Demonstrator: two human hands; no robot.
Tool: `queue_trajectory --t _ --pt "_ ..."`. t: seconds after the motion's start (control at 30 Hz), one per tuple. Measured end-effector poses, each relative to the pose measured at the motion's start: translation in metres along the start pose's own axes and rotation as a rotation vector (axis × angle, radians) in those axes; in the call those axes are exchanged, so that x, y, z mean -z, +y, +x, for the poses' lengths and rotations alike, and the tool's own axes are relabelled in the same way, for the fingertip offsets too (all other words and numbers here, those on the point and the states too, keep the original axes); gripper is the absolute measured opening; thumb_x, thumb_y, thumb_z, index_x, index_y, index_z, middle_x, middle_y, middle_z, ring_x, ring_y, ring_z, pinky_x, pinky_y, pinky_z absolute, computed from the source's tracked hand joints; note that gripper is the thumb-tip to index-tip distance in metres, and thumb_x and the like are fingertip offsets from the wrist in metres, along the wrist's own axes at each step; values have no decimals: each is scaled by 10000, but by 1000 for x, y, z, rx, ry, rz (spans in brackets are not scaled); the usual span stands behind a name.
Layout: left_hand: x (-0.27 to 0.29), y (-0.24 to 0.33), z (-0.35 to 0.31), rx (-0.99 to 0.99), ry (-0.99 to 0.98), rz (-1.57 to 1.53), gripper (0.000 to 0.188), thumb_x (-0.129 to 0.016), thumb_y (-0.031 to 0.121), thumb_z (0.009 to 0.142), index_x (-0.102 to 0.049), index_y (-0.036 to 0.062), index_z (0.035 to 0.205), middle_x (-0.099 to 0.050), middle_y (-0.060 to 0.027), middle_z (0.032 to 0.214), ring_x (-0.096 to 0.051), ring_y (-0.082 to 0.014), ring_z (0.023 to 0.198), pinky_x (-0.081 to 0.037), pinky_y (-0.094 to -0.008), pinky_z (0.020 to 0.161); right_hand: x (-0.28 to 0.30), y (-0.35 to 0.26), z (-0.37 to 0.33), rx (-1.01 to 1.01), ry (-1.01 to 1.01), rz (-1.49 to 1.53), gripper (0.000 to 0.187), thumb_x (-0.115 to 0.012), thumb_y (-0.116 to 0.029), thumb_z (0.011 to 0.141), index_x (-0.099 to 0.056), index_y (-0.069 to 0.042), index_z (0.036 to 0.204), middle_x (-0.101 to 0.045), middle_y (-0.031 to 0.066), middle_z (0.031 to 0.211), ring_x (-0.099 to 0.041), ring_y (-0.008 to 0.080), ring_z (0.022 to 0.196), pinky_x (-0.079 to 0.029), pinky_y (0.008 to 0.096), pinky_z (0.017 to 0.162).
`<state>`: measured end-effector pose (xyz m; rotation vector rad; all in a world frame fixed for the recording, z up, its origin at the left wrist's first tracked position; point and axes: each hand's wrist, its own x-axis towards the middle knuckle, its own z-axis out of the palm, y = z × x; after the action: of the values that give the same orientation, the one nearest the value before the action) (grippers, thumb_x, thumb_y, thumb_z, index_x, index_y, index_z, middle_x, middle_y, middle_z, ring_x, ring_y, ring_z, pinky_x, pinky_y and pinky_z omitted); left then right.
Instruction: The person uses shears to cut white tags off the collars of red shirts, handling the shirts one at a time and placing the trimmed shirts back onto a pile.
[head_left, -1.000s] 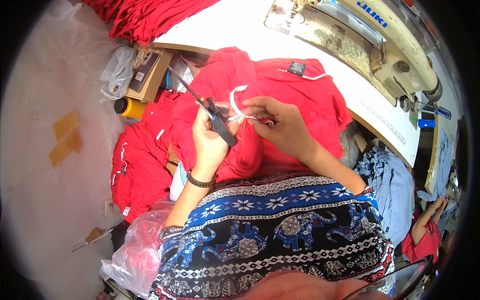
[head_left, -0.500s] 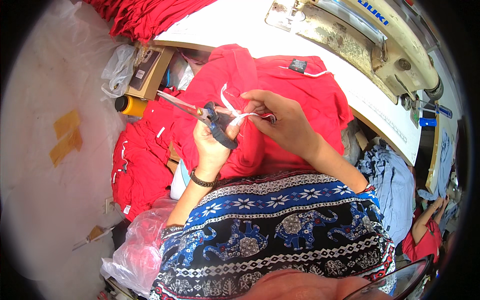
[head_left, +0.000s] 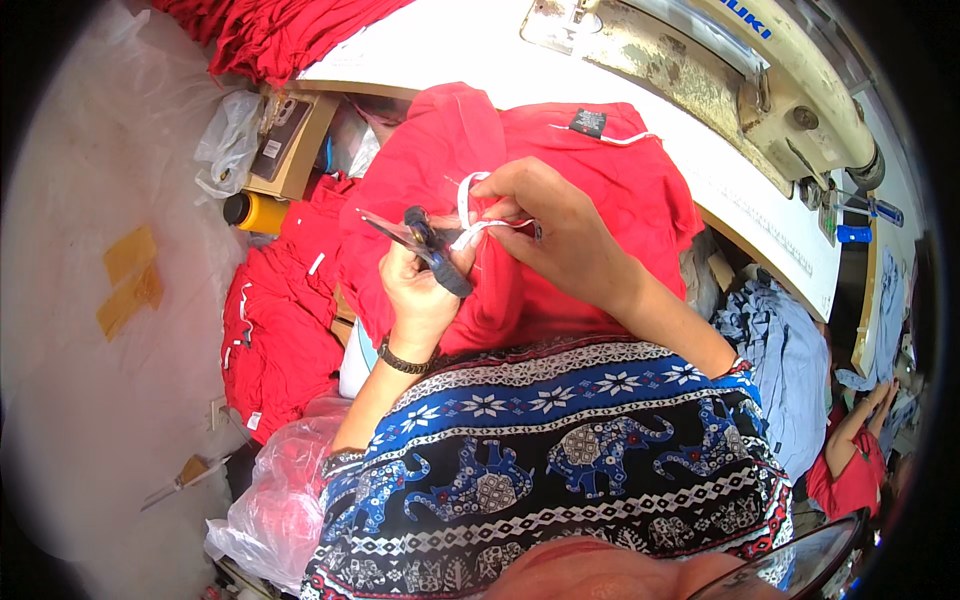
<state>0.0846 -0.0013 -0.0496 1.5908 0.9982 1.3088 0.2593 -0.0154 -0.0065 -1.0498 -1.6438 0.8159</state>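
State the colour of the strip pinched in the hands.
The strip is white; it shows best in the head view.

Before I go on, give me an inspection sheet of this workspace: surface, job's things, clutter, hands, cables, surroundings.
Surface: white table bearing a sewing machine and a heap of red fabric.
Job's things: red garment beneath both hands; white tape between them; scissors with dark handles.
Clutter: yellow bottle with a black cap, cardboard box, plastic bag and red garment pile, all at left.
Hands: left hand holds the scissors and steadies the tape; right hand pinches the tape.
Cables: none clearly made out.
Surroundings: light-blue garments at right; another person beyond them.
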Motion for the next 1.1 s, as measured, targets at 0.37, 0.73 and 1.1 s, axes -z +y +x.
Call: queue_trajectory --t 0.37,0.73,1.1 --pt "21 7 22 127 131 -176 280 -695 -55 783 -511 38 974 -606 -50 881 -591 -119 827 -471 -248 757 28 3 -3 64 82 -207 345 -768 -69 715 -621 -62 1026 -499 122 1258 -527 260 1142 -429 362 956" --pt "41 51 33 38 57 -301 310 -691 -54 779 -458 36 962 -637 -124 873 -618 -175 810 -493 -285 735 43 -14 12 179 -151 -92 149 -725 -117 743 -637 -36 832 -648 108 944 -627 288 846 -499 353 735" --pt "-7 10 33 307 -106 -316 280 -732 -65 743 -520 71 863 -529 41 769 -511 -42 692 -438 -200 622 46 10 1 -1 -62 -502 523 -812 -254 675 -574 -60 1098 -620 108 1044 -594 267 959 -458 353 837"
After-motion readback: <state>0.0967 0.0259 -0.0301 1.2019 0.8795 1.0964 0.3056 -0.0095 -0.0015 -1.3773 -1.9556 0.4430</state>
